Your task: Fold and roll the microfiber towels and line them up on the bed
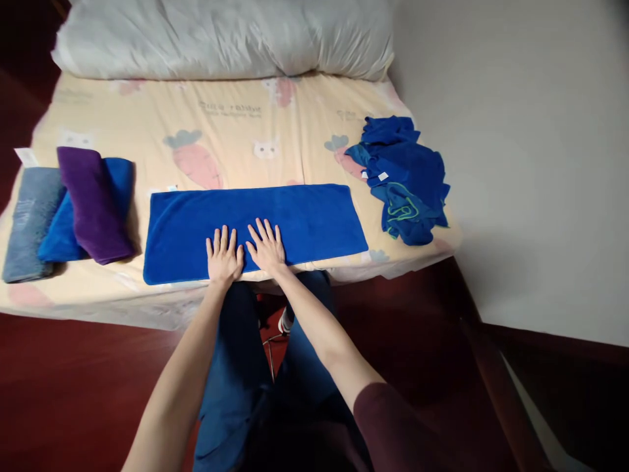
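Observation:
A long blue towel [304, 219] lies folded into a flat strip along the near edge of the bed [236, 124]. My left hand [223, 255] and my right hand [266, 247] rest side by side, palms down, on the towel's near middle. Both have their fingers spread flat and hold nothing.
Folded towels sit at the bed's left: a grey one [29, 219], a blue one [63, 223] and a purple one [93, 203] on top. A heap of crumpled blue cloths [403, 177] lies at the right. A white pillow [221, 36] lies at the far end. A white wall stands on the right and the floor is dark red.

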Demonstrator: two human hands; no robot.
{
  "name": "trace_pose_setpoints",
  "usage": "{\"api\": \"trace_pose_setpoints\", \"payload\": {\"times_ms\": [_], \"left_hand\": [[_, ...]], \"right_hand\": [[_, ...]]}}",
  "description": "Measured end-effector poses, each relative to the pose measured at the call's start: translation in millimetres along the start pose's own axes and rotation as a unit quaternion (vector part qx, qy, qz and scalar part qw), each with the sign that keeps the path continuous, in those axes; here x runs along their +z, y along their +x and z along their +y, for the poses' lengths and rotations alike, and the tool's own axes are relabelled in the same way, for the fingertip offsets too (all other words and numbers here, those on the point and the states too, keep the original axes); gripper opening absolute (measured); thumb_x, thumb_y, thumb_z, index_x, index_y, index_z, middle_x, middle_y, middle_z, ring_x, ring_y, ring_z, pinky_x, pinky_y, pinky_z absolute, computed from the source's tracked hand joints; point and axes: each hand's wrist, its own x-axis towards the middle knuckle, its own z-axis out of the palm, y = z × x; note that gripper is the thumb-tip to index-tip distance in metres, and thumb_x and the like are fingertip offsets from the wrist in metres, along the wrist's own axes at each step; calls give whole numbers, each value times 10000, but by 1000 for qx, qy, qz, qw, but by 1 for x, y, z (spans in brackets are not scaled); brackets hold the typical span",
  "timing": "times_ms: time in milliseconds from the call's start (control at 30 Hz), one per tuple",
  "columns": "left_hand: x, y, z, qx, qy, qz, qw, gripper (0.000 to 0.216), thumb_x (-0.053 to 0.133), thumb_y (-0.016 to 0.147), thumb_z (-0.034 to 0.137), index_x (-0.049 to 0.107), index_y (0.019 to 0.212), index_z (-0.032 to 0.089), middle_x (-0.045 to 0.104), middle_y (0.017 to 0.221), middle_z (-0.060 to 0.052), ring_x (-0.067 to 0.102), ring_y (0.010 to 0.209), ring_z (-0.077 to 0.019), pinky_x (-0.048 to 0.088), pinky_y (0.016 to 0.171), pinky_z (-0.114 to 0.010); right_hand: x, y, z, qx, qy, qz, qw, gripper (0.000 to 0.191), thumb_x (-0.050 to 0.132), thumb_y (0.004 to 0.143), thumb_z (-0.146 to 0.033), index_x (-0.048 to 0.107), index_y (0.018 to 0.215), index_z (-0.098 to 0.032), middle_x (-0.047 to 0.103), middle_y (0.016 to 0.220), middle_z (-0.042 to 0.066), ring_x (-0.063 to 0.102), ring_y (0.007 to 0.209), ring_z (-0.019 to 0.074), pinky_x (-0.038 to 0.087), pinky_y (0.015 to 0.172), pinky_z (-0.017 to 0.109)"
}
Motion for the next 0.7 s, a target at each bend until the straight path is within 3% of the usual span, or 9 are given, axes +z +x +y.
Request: {"api": "trace_pose_setpoints", "payload": {"times_ms": [200, 300, 500, 700], "left_hand": [[-4, -2, -6, 13, -3, -8, 1000, 643, 325, 1011, 442, 319, 1600, 183, 190, 1699, -98, 103, 1586, -306, 71, 1272, -590], [-12, -6, -15, 7, 5, -3, 1000, 648, 356, 1004, 459, 320, 1601, 212, 195, 1700, -87, 119, 1584, -305, 87, 1270, -590], [-36, -26, -69, -56, 39, 35, 997, 677, 358, 994, 496, 318, 1601, 199, 212, 1694, -118, 141, 1578, -324, 114, 1259, -601], [-57, -41, -113, -96, 47, 51, 993, 728, 337, 991, 504, 299, 1594, 98, 198, 1688, -179, 141, 1575, -334, 106, 1267, -574]], "right_hand": [[-8, -2, 11, -17, -16, -26, 999, 603, 321, 1066, -458, 272, 1622, -228, 103, 1718, 13, 45, 1596, 254, 22, 1292, 517], [-16, -7, 31, -24, -5, -24, 999, 610, 337, 1061, -461, 278, 1620, -223, 128, 1715, 22, 63, 1595, 243, 24, 1293, 513], [-40, -32, 132, 48, -23, 38, 998, 627, 315, 1061, -482, 292, 1610, -179, 188, 1704, 80, 138, 1584, 242, 82, 1283, 529], [-69, -74, 234, 163, -102, 60, 980, 655, 251, 1065, -468, 240, 1619, -119, 183, 1702, 117, 161, 1579, 238, 133, 1281, 509]]}}
